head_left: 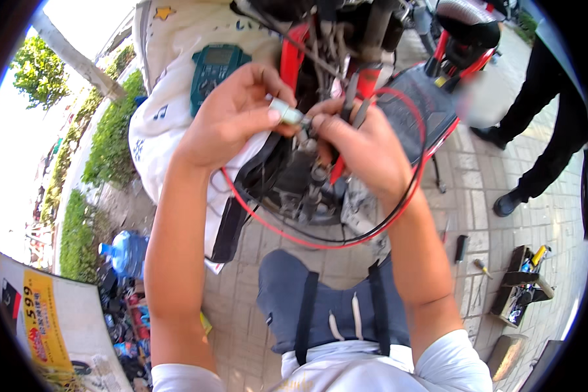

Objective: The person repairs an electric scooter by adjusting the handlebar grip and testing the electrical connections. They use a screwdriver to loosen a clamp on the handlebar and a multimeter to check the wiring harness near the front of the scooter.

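Observation:
My left hand (225, 117) pinches a small whitish plug connector (285, 112) between thumb and fingers, in front of the opened-up scooter (307, 189). Close to its right, my right hand (366, 144) is closed around dark, slim-handled test probes (353, 98), and its fingertips meet the wires at the connector's end. A red test lead (274, 234) and a black one loop below both hands and round the right wrist. Beyond my left hand, a teal multimeter (219, 72) lies on a white patterned cloth (157, 134). The probe tips are hidden.
A person in dark trousers (549, 124) stands at the right. On the paving are an open toolbox (522, 287), a screwdriver (482, 266) and a black-handled tool (462, 248). A red-and-black scooter (467, 32) is behind. At left are a blue water jug (127, 253) and a signboard (46, 320).

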Demonstrator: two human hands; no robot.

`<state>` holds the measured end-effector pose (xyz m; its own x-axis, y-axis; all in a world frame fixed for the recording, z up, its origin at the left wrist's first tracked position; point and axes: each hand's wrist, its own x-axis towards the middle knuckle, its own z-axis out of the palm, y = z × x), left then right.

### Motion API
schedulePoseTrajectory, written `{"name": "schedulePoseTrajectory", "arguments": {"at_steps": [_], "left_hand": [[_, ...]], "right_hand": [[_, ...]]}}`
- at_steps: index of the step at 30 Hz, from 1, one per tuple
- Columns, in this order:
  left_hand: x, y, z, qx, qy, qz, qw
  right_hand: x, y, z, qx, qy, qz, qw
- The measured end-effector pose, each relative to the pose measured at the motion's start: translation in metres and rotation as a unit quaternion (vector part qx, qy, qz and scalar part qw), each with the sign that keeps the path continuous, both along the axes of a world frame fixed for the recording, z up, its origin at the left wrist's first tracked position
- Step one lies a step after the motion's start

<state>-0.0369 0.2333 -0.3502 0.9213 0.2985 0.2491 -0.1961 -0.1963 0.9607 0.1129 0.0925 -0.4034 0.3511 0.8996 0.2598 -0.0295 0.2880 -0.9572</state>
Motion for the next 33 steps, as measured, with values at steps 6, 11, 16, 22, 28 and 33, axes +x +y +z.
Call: {"name": "schedulePoseTrajectory", "arguments": {"at_steps": [6, 11, 16, 22, 28, 33], "left_hand": [[-0.006, 0.002, 0.003, -0.026, 0.009, -0.007, 1.0], [-0.016, -0.007, -0.005, -0.046, 0.014, -0.035, 0.998], [-0.014, 0.002, 0.001, -0.067, 0.014, -0.028, 0.997], [-0.007, 0.004, -0.004, -0.075, 0.007, -0.031, 0.997], [-0.004, -0.001, 0.004, -0.098, 0.008, -0.033, 0.995], [-0.004, -0.002, 0.005, -0.125, 0.02, -0.024, 0.992]], "right_hand": [[-0.007, -0.002, 0.005, -0.027, -0.019, 0.019, 0.999], [-0.008, -0.018, 0.02, 0.002, 0.008, 0.01, 1.0], [-0.001, -0.019, 0.007, 0.041, 0.06, -0.011, 0.997], [0.011, -0.034, 0.011, 0.111, 0.078, -0.039, 0.99], [0.022, -0.052, 0.018, 0.2, 0.129, -0.034, 0.971], [0.04, -0.067, 0.022, 0.194, 0.169, -0.049, 0.965]]}}
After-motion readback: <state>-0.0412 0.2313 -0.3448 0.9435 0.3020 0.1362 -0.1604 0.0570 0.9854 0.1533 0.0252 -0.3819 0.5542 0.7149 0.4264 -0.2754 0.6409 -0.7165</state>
